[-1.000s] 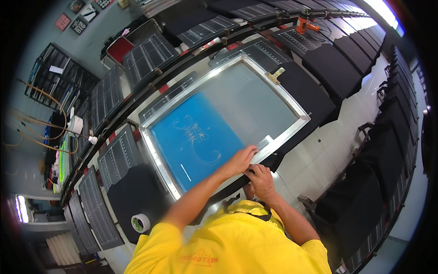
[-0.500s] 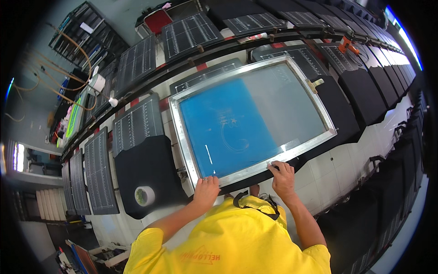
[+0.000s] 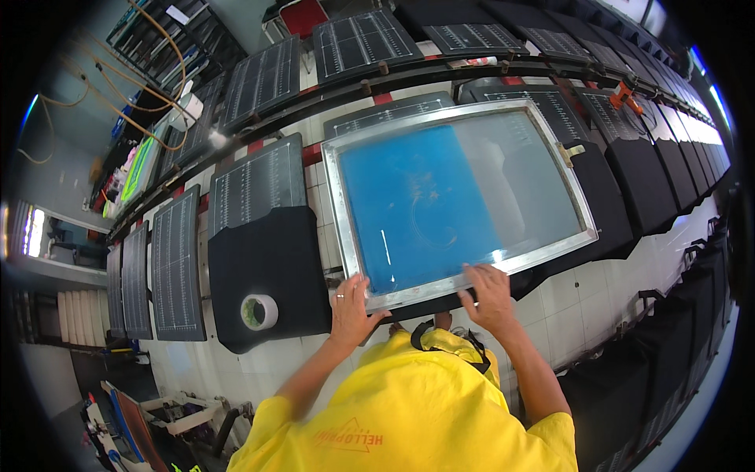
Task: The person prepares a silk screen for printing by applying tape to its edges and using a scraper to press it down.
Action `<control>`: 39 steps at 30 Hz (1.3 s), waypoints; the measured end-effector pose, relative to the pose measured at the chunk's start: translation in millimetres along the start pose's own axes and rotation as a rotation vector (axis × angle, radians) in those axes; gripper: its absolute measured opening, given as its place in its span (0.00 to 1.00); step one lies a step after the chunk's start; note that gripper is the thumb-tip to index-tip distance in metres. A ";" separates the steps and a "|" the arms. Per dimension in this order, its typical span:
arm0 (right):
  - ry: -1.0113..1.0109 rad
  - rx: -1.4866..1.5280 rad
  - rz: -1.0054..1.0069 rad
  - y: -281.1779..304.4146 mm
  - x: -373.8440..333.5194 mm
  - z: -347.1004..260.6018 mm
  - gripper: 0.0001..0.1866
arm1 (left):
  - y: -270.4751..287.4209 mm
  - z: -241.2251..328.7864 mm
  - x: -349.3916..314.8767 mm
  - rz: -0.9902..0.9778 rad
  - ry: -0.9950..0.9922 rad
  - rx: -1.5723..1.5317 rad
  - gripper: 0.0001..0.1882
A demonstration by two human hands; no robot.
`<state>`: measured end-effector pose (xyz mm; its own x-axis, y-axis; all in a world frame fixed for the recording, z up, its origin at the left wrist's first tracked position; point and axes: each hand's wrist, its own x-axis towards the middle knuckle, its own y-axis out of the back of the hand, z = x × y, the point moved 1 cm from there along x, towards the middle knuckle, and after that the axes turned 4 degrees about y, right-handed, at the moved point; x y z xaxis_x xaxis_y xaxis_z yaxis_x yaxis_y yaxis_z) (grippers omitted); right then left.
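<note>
In front of me lies a screen printing frame (image 3: 543, 250) with a silver metal rim. Its mesh (image 3: 425, 204) is blue on the left, with a faint curved design, and pale grey on the right. At the near left corner, my left hand (image 3: 351, 313) rests its stretched fingers against the rim, thumb apart. My right hand (image 3: 491, 297) lies farther right on the near edge, fingers spread over the rim and thumb away from it. Neither hand is closed around the frame. Beneath the frame, black cloth (image 3: 609, 197) shows on a printing board.
Left of the frame, a roll of tape (image 3: 259, 312) sits on a board draped in black cloth (image 3: 271, 267). More marked boards (image 3: 177, 267) line both sides. An orange tool (image 3: 625, 98) stands at the far right. Hoses (image 3: 118, 90) hang at the upper left.
My right hand has opened from a pinch on the near rim to spread fingers. My left hand's thumb has moved away from the corner. The view has shifted, carrying the scene rightward.
</note>
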<state>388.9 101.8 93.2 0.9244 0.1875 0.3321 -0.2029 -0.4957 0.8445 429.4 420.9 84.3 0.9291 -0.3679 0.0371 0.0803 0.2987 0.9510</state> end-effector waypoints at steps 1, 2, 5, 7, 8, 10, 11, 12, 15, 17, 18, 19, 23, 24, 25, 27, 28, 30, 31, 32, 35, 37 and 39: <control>0.043 0.044 -0.086 -6.2 6.6 -7.9 0.30 | -1.6 -0.8 -1.6 0.021 0.051 -0.029 0.53; 0.092 0.089 -0.170 -13.7 14.6 -15.7 0.31 | -4.0 -0.5 -1.3 0.047 0.105 -0.055 0.57; 0.231 0.164 -0.362 -33.9 35.2 -36.8 0.35 | -19.3 -8.1 -6.7 0.039 0.245 -0.137 0.67; 0.305 0.165 -0.457 -42.6 45.3 -43.4 0.37 | -27.1 -11.4 -11.3 0.006 0.297 -0.187 0.67; 0.334 0.153 -0.499 -46.5 49.3 -45.5 0.38 | -27.4 -10.6 -12.2 0.007 0.298 -0.178 0.68; 0.390 0.141 -0.548 -55.8 56.1 -49.5 0.38 | -28.2 -10.2 -10.8 0.007 0.301 -0.160 0.68; 0.418 0.139 -0.553 -61.3 60.2 -50.3 0.39 | -28.1 -10.3 -10.8 0.004 0.304 -0.163 0.67; 0.445 0.138 -0.558 -66.1 63.4 -51.9 0.39 | -27.8 -10.3 -10.9 0.001 0.307 -0.167 0.67; 0.533 0.093 -0.530 -78.4 69.3 -61.6 0.39 | -28.8 -12.4 -10.3 -0.021 0.308 -0.144 0.67; 0.543 0.122 -0.501 -88.0 73.7 -71.4 0.39 | -30.5 -14.2 -10.7 -0.034 0.304 -0.119 0.66; 0.546 0.136 -0.487 -91.7 75.2 -75.0 0.38 | -31.8 -15.0 -11.0 -0.036 0.301 -0.107 0.66; 0.538 0.143 -0.509 -94.8 77.5 -76.3 0.38 | -33.1 -15.4 -11.3 -0.039 0.296 -0.095 0.65; 0.466 0.194 -0.543 -96.1 83.3 -76.1 0.37 | -33.1 -15.6 -12.7 -0.033 0.319 -0.129 0.64; 0.436 0.211 -0.539 -95.2 82.7 -74.9 0.37 | -31.6 -13.9 -12.8 -0.033 0.327 -0.143 0.64; 0.455 0.213 -0.536 -97.3 81.8 -75.3 0.37 | -29.4 -13.3 -13.0 -0.032 0.335 -0.156 0.64; 0.481 0.207 -0.531 -99.5 78.2 -73.1 0.37 | -30.6 -14.1 -13.2 -0.029 0.325 -0.148 0.64; 0.498 0.181 -0.498 -103.2 78.2 -74.3 0.36 | -31.1 -14.3 -13.4 -0.028 0.320 -0.144 0.64; 0.530 0.126 -0.426 -108.5 82.6 -79.7 0.35 | -29.7 -12.6 -10.6 -0.040 0.326 -0.162 0.64; 0.516 0.131 -0.431 -106.9 83.2 -77.6 0.34 | -29.1 -11.2 -9.1 -0.046 0.326 -0.170 0.64; 0.506 0.138 -0.432 -105.1 86.4 -77.0 0.33 | -27.0 -11.0 -8.0 -0.047 0.323 -0.173 0.62; 0.402 0.216 -0.351 -90.8 87.0 -73.1 0.29 | -22.0 -12.2 -7.8 -0.052 0.330 -0.226 0.58; 0.274 0.279 -0.258 -75.2 78.3 -62.9 0.25 | -23.9 -19.2 -6.6 -0.059 0.360 -0.325 0.55; 0.114 0.336 -0.150 -55.8 59.1 -43.5 0.22 | -30.8 -29.7 -1.7 0.025 0.382 -0.402 0.50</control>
<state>440.9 177.4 84.0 0.8900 0.3628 0.2761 0.0667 -0.7027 0.7084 436.0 438.5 45.8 0.9913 -0.0329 -0.1275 0.1186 0.6437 0.7560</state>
